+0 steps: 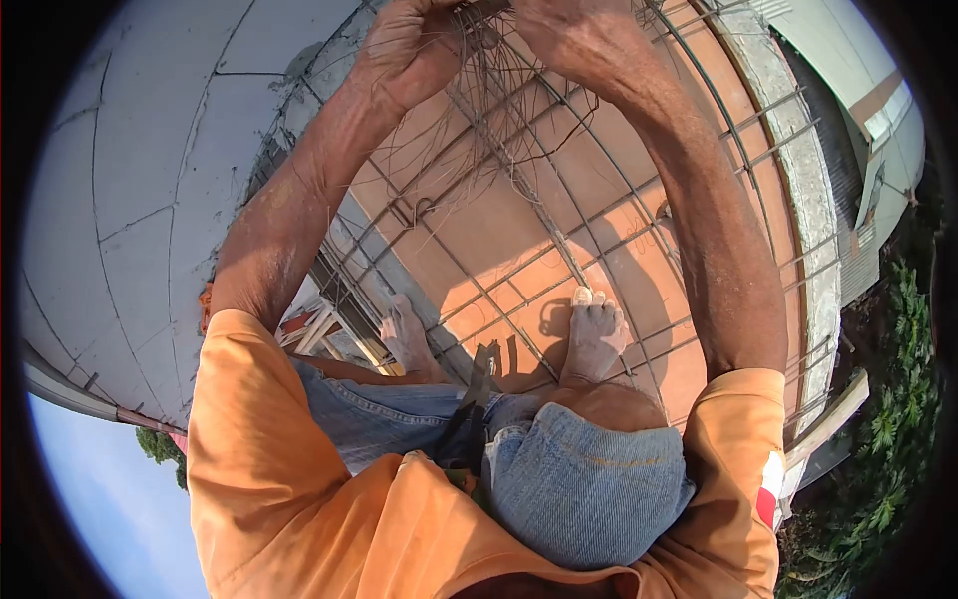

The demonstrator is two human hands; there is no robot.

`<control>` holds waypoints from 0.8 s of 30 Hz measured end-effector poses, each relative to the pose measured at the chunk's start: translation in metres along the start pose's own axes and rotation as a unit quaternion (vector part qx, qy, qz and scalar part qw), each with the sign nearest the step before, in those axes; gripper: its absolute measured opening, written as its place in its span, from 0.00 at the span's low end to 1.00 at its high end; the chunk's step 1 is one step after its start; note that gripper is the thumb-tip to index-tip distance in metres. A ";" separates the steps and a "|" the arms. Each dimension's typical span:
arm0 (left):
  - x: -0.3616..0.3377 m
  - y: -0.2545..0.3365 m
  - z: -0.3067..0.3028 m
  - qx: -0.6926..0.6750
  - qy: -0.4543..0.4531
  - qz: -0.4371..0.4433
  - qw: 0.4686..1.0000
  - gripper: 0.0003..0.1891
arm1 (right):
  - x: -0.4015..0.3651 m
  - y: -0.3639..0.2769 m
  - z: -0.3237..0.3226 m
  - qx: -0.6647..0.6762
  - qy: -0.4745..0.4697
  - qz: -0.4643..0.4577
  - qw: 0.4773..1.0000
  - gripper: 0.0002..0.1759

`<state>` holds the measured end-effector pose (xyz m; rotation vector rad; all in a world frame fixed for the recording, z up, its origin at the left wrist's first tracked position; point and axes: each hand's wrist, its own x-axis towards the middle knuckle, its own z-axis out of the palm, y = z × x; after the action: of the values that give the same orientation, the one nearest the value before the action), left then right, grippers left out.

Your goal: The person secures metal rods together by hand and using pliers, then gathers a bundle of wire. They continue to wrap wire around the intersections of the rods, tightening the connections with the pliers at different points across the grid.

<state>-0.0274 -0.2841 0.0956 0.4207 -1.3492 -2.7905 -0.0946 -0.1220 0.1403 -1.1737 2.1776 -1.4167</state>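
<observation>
Hands: the left hand [419, 55] and right hand [574, 38] are close together at the top edge of the view; the fingers are mostly cut off, so I cannot tell whether either grip is closed.
Thin wires: a tangled bunch of wires [486, 72] is between and just below the hands, strands fanning out above the bars.
Wire feel: probably light, springy and easily bent, with ends that could prick; best held where the strands gather, not by the splayed tips.
Steel bars: a crisscross grid of bars [552, 232] spreads over an orange-brown panel [424, 262].
Bar feel: likely stiff, hard and heavy as one mesh, not fragile; a bare stretch between crossings looks the clearest hold.
Feet: a bare right foot [596, 339] is among the bars.
</observation>
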 end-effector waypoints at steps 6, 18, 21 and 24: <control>0.000 0.045 -0.022 -0.022 0.106 0.009 0.994 0.06 | -0.024 -0.002 -0.037 0.105 0.073 0.043 0.991 0.22; -0.051 0.090 -0.044 0.221 0.176 0.080 0.956 0.11 | -0.151 0.053 -0.197 0.322 0.273 0.240 0.874 0.21; -0.069 0.094 -0.079 0.224 0.262 0.100 0.934 0.11 | -0.207 0.074 -0.234 0.318 0.361 0.275 0.833 0.20; -0.105 0.099 -0.100 0.246 0.268 0.085 0.928 0.11 | -0.260 0.072 -0.274 0.259 0.376 0.308 0.835 0.17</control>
<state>0.0879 -0.4092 0.1373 0.9370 -1.7922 -1.9511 -0.1358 0.2602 0.1609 0.3415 2.0269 -2.1215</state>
